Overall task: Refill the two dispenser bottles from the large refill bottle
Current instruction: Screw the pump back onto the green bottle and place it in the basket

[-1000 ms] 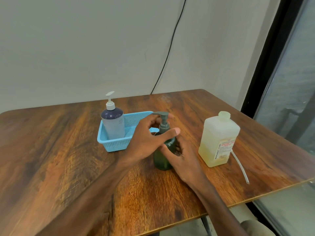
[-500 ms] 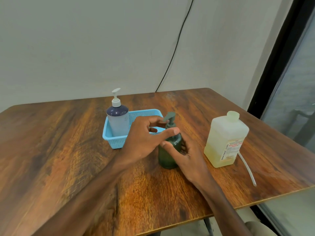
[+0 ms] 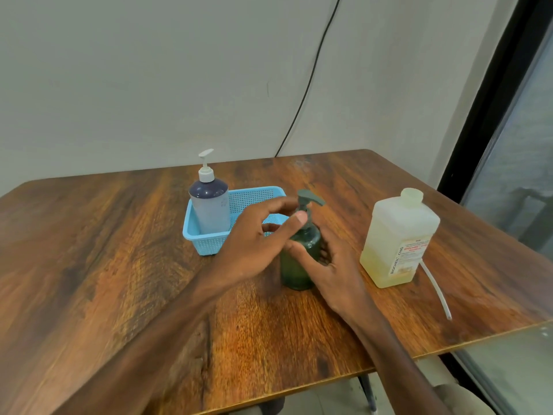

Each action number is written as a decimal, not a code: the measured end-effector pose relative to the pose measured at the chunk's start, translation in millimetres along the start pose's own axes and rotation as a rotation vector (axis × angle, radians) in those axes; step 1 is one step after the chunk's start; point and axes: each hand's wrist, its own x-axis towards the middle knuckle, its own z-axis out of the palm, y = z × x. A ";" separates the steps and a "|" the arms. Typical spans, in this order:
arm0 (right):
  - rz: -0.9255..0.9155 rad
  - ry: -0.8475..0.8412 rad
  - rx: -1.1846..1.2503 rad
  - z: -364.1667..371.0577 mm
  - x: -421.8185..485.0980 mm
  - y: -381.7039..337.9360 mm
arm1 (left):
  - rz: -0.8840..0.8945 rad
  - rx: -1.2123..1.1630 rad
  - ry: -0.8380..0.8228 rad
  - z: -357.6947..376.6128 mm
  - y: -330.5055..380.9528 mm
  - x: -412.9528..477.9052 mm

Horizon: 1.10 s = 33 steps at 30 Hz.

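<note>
Twisting the pump of the green dispenser bottle (image 3: 299, 262)

Near the middle of the frame, the green dispenser bottle stood upright on the wooden table (image 3: 89, 265), just right of the blue basket (image 3: 206, 245). The left hand (image 3: 254, 247) pinched the bottle's neck between thumb and curled fingers, right under the pump head (image 3: 308, 198). The right hand (image 3: 336, 266) wrapped the bottle's lower body from the right, thumb across its front.

Against the frame half a second before, the pump head had turned: its nozzle then looked narrow and tipped toward the upper left, and it now pointed to the right of the frame. Both hands kept the same hold, and the bottle stayed at its spot beside the basket.

The second dispenser bottle (image 3: 211, 205), white-pumped with a dark shoulder, stood in the basket's left end, unchanged. The large refill bottle (image 3: 398, 238), capped and holding yellowish liquid low down, stood at right centre, apart from the right hand, with a white tube (image 3: 435, 292) lying on the table just beside it.
</note>
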 end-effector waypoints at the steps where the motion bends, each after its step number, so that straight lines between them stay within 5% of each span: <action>1: 0.005 0.000 0.000 0.2 0.4 0.6 | 0.032 0.028 0.008 -2.6 0.7 -1.3; 7: 0.019 -0.001 -0.024 -0.9 -0.5 3.3 | 0.019 0.085 0.188 6.4 4.3 4.0; 12: 0.026 -0.013 -0.054 -0.9 0.7 4.7 | -0.034 0.073 0.045 7.3 -1.3 1.4; 20: 0.000 0.002 -0.039 -0.2 1.0 6.6 | 0.032 0.088 0.191 2.9 8.3 6.1; 25: 0.002 -0.005 -0.063 -1.2 1.4 7.5 | -0.081 0.086 0.003 1.4 -0.6 3.3; 33: 0.037 0.010 -0.068 -0.2 0.7 8.4 | -0.119 0.019 0.122 13.0 4.9 6.5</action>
